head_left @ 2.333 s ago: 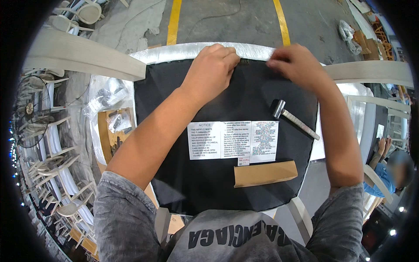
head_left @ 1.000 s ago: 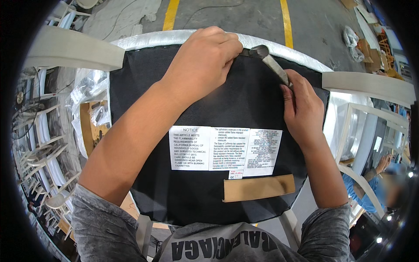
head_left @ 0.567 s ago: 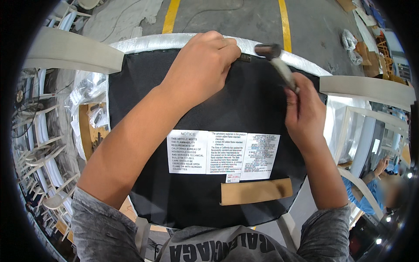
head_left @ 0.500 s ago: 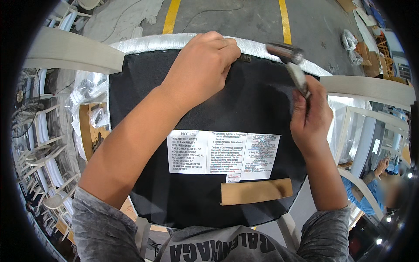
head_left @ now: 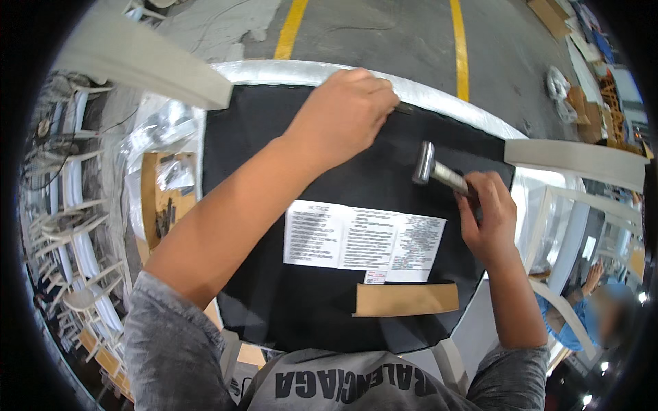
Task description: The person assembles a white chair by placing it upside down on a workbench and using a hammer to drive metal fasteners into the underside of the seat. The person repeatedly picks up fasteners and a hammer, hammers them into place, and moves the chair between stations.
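My left hand [head_left: 348, 113] is closed at the far edge of an upturned chair seat, its fingers pinching a small dark metal piece [head_left: 406, 108] against the black fabric underside [head_left: 264, 161]. Only one end of that piece shows; the rest is under the fingers. In my right hand [head_left: 492, 211] is a hammer [head_left: 447, 177], gripped by its light handle. The shiny steel head hangs over the right half of the fabric, apart from the left hand. White printed labels [head_left: 363, 240] lie on the fabric, with a brown cardboard strip [head_left: 406, 300] on the near side.
Pale chair legs stick up at the left [head_left: 147, 58] and right [head_left: 579, 159] corners. A cardboard box [head_left: 149, 198] with small dark parts stands left of the seat. Many chair frames [head_left: 82, 236] fill the left side. A person in blue [head_left: 572, 318] works at the right.
The hammer has come down nearer to me and a little left, its head turned. My left hand stays at the seat's far edge. The whole view has shifted slightly.
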`<state>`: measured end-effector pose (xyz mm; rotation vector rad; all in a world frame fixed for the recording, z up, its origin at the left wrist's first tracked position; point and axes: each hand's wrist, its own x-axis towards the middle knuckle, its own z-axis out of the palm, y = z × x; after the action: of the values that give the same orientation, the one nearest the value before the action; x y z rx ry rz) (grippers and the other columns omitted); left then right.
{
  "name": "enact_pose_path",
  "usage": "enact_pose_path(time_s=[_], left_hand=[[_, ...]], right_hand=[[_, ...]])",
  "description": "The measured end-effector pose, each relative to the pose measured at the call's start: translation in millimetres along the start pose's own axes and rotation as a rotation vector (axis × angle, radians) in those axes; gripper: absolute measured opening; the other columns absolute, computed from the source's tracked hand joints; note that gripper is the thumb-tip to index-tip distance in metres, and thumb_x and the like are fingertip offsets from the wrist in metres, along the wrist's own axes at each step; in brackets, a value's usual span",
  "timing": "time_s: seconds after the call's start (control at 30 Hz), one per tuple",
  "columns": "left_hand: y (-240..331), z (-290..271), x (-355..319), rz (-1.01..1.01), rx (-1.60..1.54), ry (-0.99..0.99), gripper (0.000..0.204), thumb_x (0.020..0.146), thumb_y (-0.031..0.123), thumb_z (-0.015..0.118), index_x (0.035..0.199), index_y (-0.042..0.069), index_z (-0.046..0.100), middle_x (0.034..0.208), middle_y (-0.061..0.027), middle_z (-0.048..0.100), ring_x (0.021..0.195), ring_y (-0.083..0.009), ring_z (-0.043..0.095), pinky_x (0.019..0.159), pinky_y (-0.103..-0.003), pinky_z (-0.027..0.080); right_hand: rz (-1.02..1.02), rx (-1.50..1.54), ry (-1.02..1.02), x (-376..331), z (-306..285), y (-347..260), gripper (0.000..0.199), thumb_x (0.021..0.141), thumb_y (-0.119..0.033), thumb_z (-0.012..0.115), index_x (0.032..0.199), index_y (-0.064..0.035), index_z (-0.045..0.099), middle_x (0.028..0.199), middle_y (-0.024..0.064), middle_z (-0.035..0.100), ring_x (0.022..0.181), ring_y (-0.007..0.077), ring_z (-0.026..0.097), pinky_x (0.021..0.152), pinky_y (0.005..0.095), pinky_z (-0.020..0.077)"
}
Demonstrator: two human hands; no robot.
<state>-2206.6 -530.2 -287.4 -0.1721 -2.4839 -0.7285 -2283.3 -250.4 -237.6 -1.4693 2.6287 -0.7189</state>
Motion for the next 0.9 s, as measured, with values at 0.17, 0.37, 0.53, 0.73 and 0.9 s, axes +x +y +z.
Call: enact_pose_path(time_s=[0.17,0.37,0.53,0.73,0.9], left_hand=[[0.5,-33.6,-18.7,-0.006,0.085,0.005,0.025,0.083,0.008,0.073,0.108,0.005,0.069,0.100,-0.0102,0.071,0.099,-0.0309,0.065,0.086,-0.041,0.051],[5.9,-176.5,-96.1,-0.165,0.152,0.120,0.016,0.089,0.006,0.070,0.104,0.003,0.071,0.089,-0.0087,0.070,0.077,-0.0206,0.065,0.071,-0.031,0.051],[-5.3,-221.3,-265.7,-1.045,0.219,0.084,0.011,0.093,0.009,0.065,0.100,0.002,0.071,0.081,-0.0087,0.068,0.067,-0.0149,0.061,0.063,-0.030,0.049],[-49.7,-184.3,-383.5,-1.463,0.410,-0.337,0.023,0.090,0.025,0.067,0.103,0.006,0.072,0.098,-0.0183,0.072,0.092,-0.0329,0.070,0.081,-0.044,0.055],[-60.8,-145.6,-385.9,-1.694,0.499,-0.355,0.026,0.089,0.030,0.068,0.102,0.008,0.074,0.103,-0.0186,0.073,0.101,-0.0360,0.069,0.087,-0.047,0.055]], right_hand=[[0.016,-0.044,-0.106,-12.5,1.3,1.8,0.026,0.078,0.000,0.075,0.101,-0.0010,0.062,0.100,0.0165,0.060,0.090,0.0352,0.061,0.079,0.0415,0.0495],[0.039,-0.078,-0.101,-25.5,-1.1,13.6,0.023,0.085,-0.005,0.073,0.105,0.0003,0.062,0.106,0.0167,0.060,0.099,0.0347,0.059,0.088,0.0419,0.0481],[-0.034,-0.127,-0.092,-30.2,9.5,15.1,0.024,0.091,-0.006,0.070,0.112,0.0010,0.062,0.114,0.0174,0.060,0.104,0.0327,0.061,0.088,0.0392,0.0507],[-0.017,-0.136,-0.117,-24.9,8.1,18.4,0.023,0.090,-0.007,0.069,0.111,0.0014,0.063,0.111,0.0176,0.060,0.104,0.0361,0.060,0.087,0.0423,0.0502],[0.037,-0.153,-0.151,-25.2,8.0,11.6,0.024,0.089,-0.007,0.069,0.110,0.0014,0.062,0.112,0.0173,0.060,0.105,0.0349,0.060,0.087,0.0411,0.0507]])
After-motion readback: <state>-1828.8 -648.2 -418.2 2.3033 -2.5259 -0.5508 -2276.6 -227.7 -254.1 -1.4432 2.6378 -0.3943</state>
